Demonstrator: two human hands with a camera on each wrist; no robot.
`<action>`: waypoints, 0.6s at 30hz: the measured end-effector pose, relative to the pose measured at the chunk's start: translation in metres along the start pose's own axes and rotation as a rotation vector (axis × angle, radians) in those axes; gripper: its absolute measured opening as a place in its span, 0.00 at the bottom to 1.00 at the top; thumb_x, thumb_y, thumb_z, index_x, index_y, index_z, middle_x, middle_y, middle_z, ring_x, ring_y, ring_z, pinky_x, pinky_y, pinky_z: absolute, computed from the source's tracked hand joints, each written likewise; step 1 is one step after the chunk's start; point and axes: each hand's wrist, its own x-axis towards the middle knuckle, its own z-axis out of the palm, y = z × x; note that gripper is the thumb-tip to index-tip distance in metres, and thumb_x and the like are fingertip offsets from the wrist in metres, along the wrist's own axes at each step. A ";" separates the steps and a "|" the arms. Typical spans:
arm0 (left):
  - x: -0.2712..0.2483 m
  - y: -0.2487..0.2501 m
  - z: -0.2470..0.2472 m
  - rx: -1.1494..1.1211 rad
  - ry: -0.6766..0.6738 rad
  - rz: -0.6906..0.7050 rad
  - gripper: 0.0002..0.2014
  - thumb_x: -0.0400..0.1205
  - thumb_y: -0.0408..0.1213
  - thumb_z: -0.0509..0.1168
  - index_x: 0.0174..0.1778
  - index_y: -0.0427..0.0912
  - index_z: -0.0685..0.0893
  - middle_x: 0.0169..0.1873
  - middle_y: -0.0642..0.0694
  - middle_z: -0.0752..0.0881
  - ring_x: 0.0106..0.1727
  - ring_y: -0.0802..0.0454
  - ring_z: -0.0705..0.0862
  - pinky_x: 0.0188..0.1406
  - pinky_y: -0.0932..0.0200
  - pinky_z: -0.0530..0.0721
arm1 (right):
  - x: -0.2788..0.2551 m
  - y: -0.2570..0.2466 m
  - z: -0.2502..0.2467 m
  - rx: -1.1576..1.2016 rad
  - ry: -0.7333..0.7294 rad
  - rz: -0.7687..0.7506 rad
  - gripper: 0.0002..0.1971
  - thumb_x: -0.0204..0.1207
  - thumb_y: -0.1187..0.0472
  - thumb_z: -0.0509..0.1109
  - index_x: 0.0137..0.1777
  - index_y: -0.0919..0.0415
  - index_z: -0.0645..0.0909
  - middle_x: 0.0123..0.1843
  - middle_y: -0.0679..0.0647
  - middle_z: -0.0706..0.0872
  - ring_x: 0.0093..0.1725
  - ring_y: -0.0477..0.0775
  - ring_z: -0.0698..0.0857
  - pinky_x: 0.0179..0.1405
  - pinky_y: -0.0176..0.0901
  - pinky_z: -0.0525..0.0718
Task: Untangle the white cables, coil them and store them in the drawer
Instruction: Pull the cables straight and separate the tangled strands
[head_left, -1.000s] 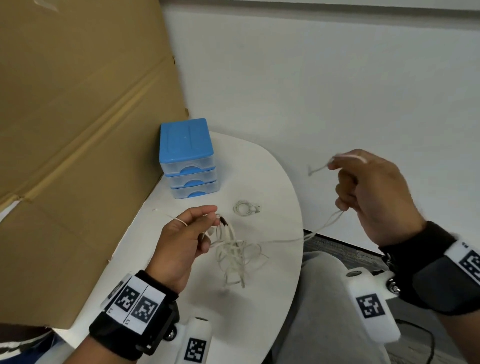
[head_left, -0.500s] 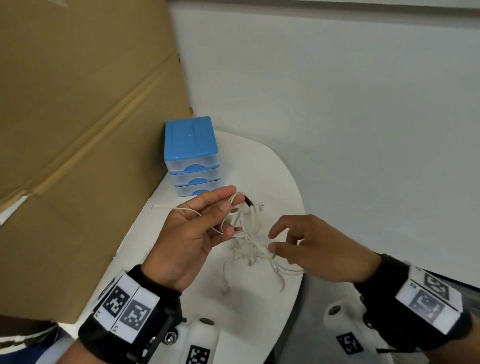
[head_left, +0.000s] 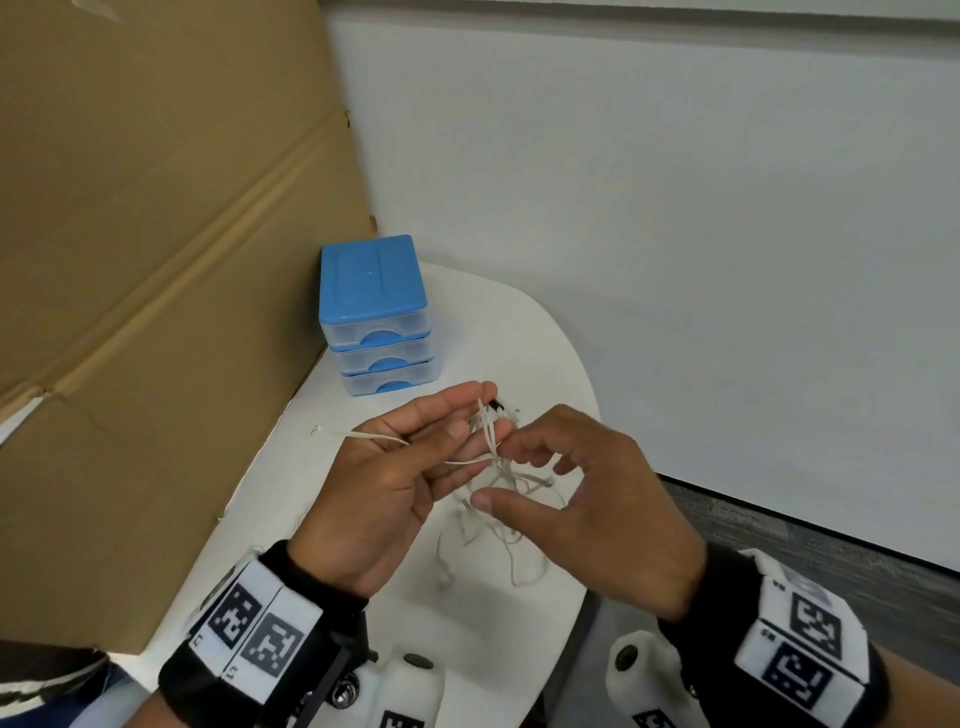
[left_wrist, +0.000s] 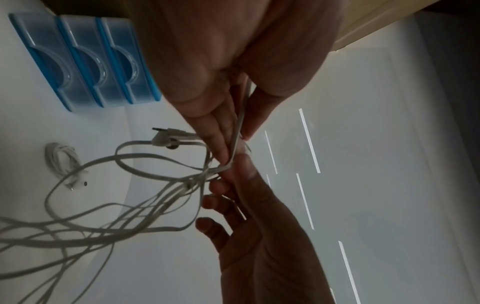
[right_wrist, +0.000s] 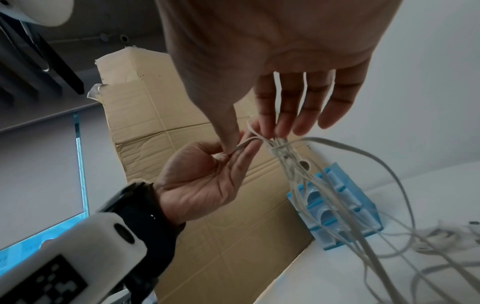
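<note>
A tangle of white cables (head_left: 511, 486) hangs between my hands above the white table (head_left: 535, 358). My left hand (head_left: 467, 415) pinches one strand, whose free end sticks out to the left. That strand (left_wrist: 237, 127) runs between the left thumb and fingers. My right hand (head_left: 498, 473) has thumb and fingers apart, and its fingertips (right_wrist: 275, 129) touch the knot (right_wrist: 279, 144). A small coiled cable (left_wrist: 62, 160) lies on the table. The blue three-drawer unit (head_left: 374, 312) stands at the back with all its drawers shut.
A large cardboard sheet (head_left: 156, 260) leans along the table's left side. A white wall (head_left: 675, 234) stands behind and to the right. The table's curved right edge (head_left: 584, 374) drops to a dark floor.
My right hand let go of the strand it held high at the right and came in to the tangle. My left hand lifted the cables slightly toward the drawers.
</note>
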 end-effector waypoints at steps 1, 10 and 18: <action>0.000 0.000 0.000 0.012 -0.012 0.002 0.17 0.76 0.30 0.63 0.60 0.38 0.86 0.60 0.44 0.90 0.59 0.42 0.90 0.56 0.54 0.89 | 0.000 0.001 0.000 0.013 0.018 0.021 0.19 0.62 0.34 0.75 0.46 0.45 0.86 0.42 0.40 0.84 0.45 0.46 0.84 0.44 0.32 0.78; -0.004 -0.003 -0.003 0.266 -0.223 0.024 0.20 0.81 0.30 0.61 0.68 0.46 0.82 0.65 0.48 0.87 0.68 0.52 0.84 0.67 0.54 0.82 | 0.010 0.007 -0.004 0.229 -0.010 0.152 0.11 0.77 0.57 0.75 0.33 0.56 0.87 0.33 0.47 0.81 0.27 0.42 0.77 0.29 0.27 0.68; -0.004 -0.026 -0.004 0.769 -0.192 0.142 0.23 0.85 0.40 0.63 0.75 0.61 0.69 0.62 0.67 0.86 0.73 0.68 0.75 0.72 0.61 0.74 | 0.023 -0.012 -0.035 0.653 -0.138 0.262 0.15 0.78 0.57 0.67 0.46 0.70 0.87 0.37 0.64 0.90 0.43 0.67 0.88 0.50 0.45 0.87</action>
